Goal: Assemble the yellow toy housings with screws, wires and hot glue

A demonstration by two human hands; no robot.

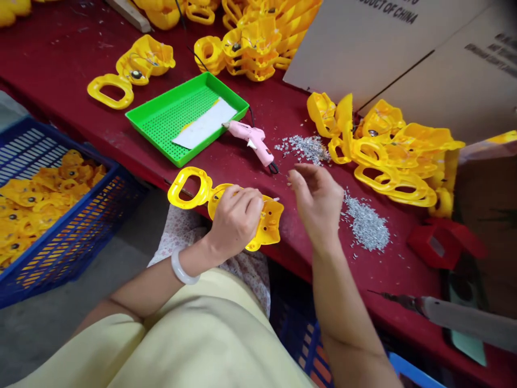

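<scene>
Yellow plastic parts (pixel 40 205) were piled in a blue crate (pixel 60 229) — a yellow plastic housing (pixel 189 188) was clamped in the left hand (pixel 234 221), fingers closed around it, at the red workbench (pixel 278 113) edge — while the right hand (pixel 317 202), fingers slightly apart, was held just beside silver glitter (pixel 365 223).

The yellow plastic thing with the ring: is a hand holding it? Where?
Yes. The left hand grips the yellow plastic piece with a ring end around its middle, past the ring. The right hand seems to hold nothing.
</scene>
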